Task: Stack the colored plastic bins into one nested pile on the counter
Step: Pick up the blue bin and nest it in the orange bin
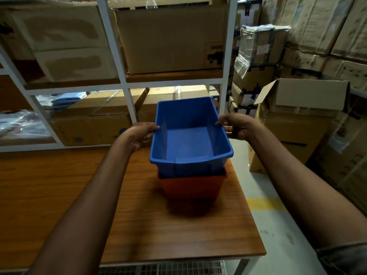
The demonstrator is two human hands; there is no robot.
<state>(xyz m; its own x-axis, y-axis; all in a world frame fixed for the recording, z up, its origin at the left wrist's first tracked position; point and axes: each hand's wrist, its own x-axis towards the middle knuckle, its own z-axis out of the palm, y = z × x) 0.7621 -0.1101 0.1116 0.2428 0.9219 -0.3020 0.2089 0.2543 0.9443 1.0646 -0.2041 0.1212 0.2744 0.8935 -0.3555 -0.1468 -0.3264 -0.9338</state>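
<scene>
The blue bin (190, 135) is held by both long rims: the left hand (142, 133) is closed on the left rim with the thumb hooked over the edge, and the right hand (237, 126) is closed on the right rim in the same grip, thumb tip on the lip. The bin is seen partly seated in the orange bin (191, 185), which stands on the wooden surface (139, 225) near its right edge. The blue rim is tilted, and on the near side a stretch of blue wall shows above the orange rim, so the nesting is judged not yet complete.

For the step to be done well, the bin is best levelled first, so that all four corners are lined up with those below. Even downward pressure is then called for from both hands at once; a push on one side alone could jam the walls or slide the pile towards the right edge. No other colored bin is seen.
</scene>
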